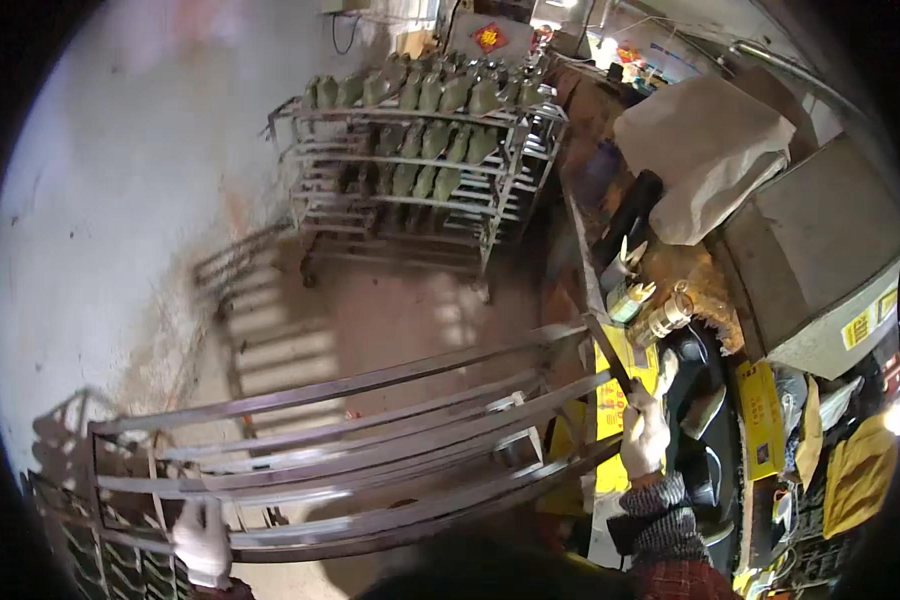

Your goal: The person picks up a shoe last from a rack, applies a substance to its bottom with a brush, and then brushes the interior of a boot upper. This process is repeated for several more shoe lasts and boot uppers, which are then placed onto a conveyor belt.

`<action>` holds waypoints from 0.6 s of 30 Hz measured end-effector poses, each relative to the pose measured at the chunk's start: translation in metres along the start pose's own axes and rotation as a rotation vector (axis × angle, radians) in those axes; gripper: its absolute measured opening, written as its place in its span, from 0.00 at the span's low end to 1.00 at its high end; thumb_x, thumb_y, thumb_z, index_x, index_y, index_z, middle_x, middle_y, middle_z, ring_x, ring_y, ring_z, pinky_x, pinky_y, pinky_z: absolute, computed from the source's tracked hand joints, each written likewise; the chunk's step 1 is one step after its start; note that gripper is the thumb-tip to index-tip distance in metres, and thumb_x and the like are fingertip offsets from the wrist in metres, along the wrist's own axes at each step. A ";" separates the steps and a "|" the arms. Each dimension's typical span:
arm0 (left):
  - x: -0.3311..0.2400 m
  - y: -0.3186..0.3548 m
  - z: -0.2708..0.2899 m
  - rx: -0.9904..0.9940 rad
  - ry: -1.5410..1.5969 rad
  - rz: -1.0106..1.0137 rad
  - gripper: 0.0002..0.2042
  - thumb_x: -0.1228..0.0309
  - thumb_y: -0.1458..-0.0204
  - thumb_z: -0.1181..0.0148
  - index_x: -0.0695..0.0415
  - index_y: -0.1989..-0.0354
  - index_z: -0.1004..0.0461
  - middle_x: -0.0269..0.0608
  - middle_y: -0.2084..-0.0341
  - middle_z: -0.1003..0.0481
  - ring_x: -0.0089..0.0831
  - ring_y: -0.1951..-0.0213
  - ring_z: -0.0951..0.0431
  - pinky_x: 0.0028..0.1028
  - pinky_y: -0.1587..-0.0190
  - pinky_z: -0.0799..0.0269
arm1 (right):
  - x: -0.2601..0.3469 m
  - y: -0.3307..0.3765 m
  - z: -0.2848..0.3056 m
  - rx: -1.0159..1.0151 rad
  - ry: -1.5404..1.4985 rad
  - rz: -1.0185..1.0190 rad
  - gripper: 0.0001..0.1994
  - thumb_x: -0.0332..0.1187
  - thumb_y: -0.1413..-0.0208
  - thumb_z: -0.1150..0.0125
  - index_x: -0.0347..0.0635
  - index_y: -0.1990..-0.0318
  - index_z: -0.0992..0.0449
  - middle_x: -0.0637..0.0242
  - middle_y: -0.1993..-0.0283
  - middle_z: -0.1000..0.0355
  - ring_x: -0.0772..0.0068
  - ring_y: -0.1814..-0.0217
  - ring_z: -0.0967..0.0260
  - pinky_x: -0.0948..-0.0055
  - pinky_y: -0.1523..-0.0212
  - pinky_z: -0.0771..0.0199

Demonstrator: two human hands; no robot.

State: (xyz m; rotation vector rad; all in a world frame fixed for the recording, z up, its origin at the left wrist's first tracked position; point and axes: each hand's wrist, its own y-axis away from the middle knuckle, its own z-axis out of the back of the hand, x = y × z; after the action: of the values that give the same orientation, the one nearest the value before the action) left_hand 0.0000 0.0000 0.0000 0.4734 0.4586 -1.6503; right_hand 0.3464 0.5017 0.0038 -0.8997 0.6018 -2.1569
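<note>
A long metal rack [370,485] with several parallel rails stretches across the lower part of the view in front of me. My right hand [647,435], in a pale glove, is closed around the bar at the rack's right end. At the lower left, my left hand [202,545], also gloved, grips the near rail close to the rack's other end. Its fingers point away from me over the metal, and part of its grip is hidden.
Beyond stands a metal shelf rack [390,160] bearing rows of greenish shoe-shaped pieces. A pale wall [120,230] runs along the left. To the right are yellow boxes [760,420], a large cardboard box [810,260] and dark shoes [705,410]. Another slatted rack [80,540] is at lower left.
</note>
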 end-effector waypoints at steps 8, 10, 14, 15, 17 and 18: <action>-0.076 -0.007 -0.019 0.188 -0.321 0.014 0.24 0.44 0.44 0.50 0.51 0.52 0.24 0.55 0.67 0.22 0.52 0.63 0.21 0.47 0.59 0.27 | -0.039 -0.145 -0.110 0.008 0.014 0.180 0.07 0.28 0.46 0.40 0.46 0.60 0.27 0.53 0.67 0.25 0.48 0.64 0.26 0.61 0.64 0.26; -0.104 0.008 -0.023 0.126 -0.367 0.116 0.20 0.50 0.41 0.52 0.49 0.53 0.23 0.56 0.68 0.22 0.52 0.64 0.21 0.48 0.61 0.28 | -0.033 -0.179 -0.136 0.171 -0.043 0.012 0.07 0.31 0.47 0.39 0.47 0.60 0.27 0.53 0.69 0.26 0.47 0.63 0.27 0.57 0.60 0.28; -0.160 0.017 -0.038 -0.007 -0.156 0.281 0.13 0.60 0.45 0.46 0.56 0.64 0.21 0.51 0.69 0.22 0.49 0.65 0.21 0.39 0.62 0.27 | 0.005 -0.261 -0.189 0.320 0.061 0.034 0.09 0.39 0.46 0.41 0.48 0.60 0.26 0.57 0.68 0.25 0.48 0.53 0.29 0.54 0.53 0.31; -0.180 0.019 -0.035 0.045 -0.085 0.447 0.14 0.60 0.45 0.46 0.57 0.62 0.21 0.52 0.66 0.22 0.49 0.63 0.21 0.39 0.60 0.27 | -0.002 -0.275 -0.211 0.445 0.100 -0.118 0.11 0.42 0.46 0.43 0.48 0.61 0.25 0.57 0.64 0.24 0.47 0.51 0.30 0.55 0.52 0.30; -0.171 0.017 -0.049 -0.005 -0.088 0.413 0.16 0.57 0.44 0.45 0.56 0.61 0.21 0.52 0.69 0.22 0.46 0.64 0.21 0.38 0.60 0.28 | -0.072 -0.303 -0.281 0.539 0.426 0.342 0.14 0.44 0.41 0.48 0.45 0.55 0.28 0.51 0.59 0.25 0.43 0.56 0.28 0.53 0.51 0.28; -0.176 0.021 -0.047 -0.020 -0.032 0.508 0.16 0.55 0.44 0.46 0.55 0.62 0.20 0.50 0.71 0.22 0.45 0.65 0.21 0.38 0.60 0.27 | -0.038 -0.310 -0.280 0.593 0.365 0.323 0.17 0.45 0.40 0.50 0.42 0.54 0.29 0.48 0.58 0.26 0.41 0.54 0.29 0.50 0.53 0.29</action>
State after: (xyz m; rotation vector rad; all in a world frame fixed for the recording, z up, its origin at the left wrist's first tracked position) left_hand 0.0440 0.1689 0.0576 0.5003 0.2989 -1.1608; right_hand 0.0216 0.7673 0.0038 -0.0828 0.2229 -2.0311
